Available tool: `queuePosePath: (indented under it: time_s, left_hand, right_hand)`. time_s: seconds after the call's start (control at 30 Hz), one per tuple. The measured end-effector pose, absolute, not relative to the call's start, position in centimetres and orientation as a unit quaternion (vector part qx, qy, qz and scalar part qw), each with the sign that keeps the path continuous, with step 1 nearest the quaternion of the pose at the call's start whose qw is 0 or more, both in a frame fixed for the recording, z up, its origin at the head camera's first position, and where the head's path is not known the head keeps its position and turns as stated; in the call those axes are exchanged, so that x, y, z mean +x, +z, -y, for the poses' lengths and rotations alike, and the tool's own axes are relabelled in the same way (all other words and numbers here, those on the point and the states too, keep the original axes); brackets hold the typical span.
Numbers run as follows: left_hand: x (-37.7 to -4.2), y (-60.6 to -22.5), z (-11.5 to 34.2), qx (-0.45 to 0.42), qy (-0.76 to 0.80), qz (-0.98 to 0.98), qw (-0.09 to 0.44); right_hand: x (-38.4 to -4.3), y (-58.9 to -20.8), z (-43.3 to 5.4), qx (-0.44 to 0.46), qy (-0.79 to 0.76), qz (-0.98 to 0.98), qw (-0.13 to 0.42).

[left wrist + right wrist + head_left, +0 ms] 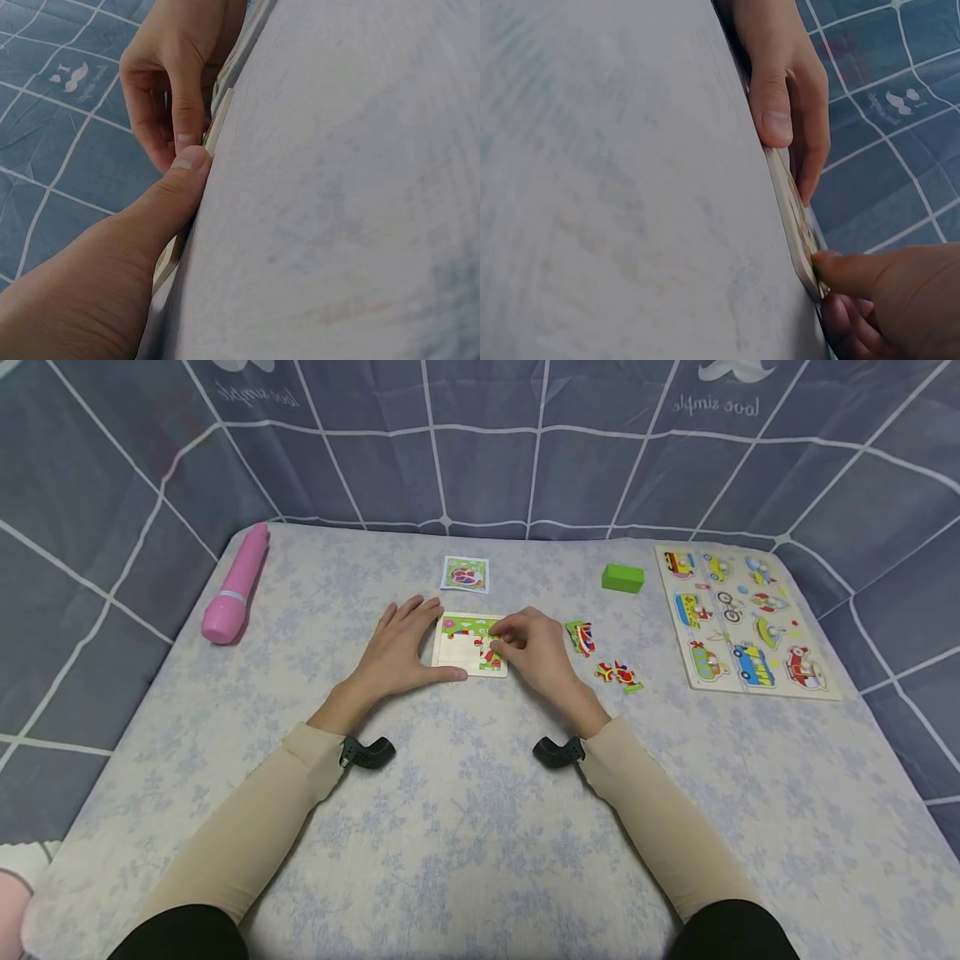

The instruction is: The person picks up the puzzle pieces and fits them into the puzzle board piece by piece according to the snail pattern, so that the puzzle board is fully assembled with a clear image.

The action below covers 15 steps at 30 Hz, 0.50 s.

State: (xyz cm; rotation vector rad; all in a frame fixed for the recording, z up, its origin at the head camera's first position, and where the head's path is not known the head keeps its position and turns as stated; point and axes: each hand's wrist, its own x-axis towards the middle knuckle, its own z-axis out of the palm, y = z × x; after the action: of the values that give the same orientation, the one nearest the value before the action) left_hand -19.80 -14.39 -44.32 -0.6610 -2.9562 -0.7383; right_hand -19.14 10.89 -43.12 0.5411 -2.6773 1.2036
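Note:
A small wooden jigsaw board [454, 655] lies on the table, with several colourful pieces in its top and right parts and bare wood at lower left. My left hand [401, 647] holds the board at its left side, thumb along the near edge and fingers by the far left corner. Over the board's right part, my right hand [536, 647] has curled fingers and pinches a jigsaw piece, mostly hidden; a sliver of green shows by the thumb in the left wrist view. Loose jigsaw pieces [581, 637] lie right of that hand, with more pieces [619, 674] nearer me.
Behind the board lies a small picture card [465, 575]. A green block [622, 578] sits at the back right, beside a large vehicle puzzle board [750, 618]. The pink cylindrical object [236, 585] lies at the back left. Grey checked cloth [487, 468] walls the table.

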Motion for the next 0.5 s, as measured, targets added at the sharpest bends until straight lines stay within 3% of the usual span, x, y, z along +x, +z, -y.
queuePosePath:
  time_s: [0.5]
  left_hand:
    - [-19.9,-44.3,14.4,-0.211,-0.232,0.95,0.009]
  right_hand:
    - [-18.3,-41.8,-10.2,0.248,0.255,0.931,0.081]
